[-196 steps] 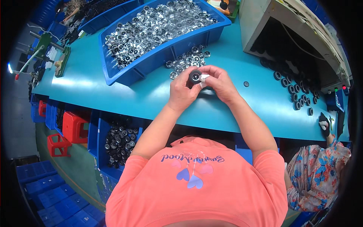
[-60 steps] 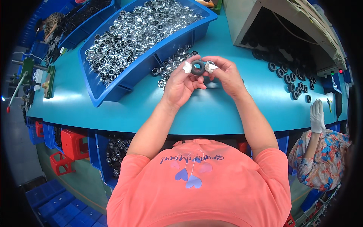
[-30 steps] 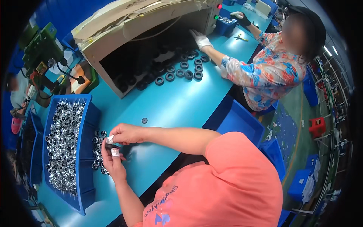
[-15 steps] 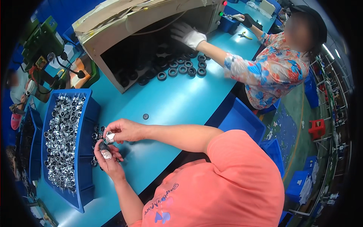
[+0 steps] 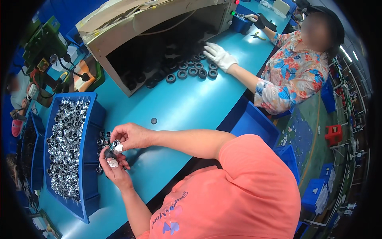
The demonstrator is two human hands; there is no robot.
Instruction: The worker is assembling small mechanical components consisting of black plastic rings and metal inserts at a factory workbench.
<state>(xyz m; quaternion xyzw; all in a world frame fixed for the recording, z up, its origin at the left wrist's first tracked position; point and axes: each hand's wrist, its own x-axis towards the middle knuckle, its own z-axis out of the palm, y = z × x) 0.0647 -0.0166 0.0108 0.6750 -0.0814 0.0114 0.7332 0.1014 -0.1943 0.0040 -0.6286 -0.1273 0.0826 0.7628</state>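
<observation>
My left hand, with white tape on a finger, is closed round a small dark part, largely hidden by the fingers. Just above it, my right hand pinches a small shiny silver part; white tape wraps a finger here too. The fingertips of both hands almost meet, and whether the two parts touch I cannot tell. Beside my hands, several loose silver-and-black parts lie on the table along the bin. That blue bin is full of similar shiny parts.
A small black disc lies on the blue table. Black rings spread from beneath a box-like housing. At the far right, a co-worker's white-gloved hand is by the rings. Green machinery stands at far left.
My right hand has shifted slightly, showing more of the shiny part; my left hand stays nearly still. The co-worker's gloved hand has drawn back from the housing toward the right.
</observation>
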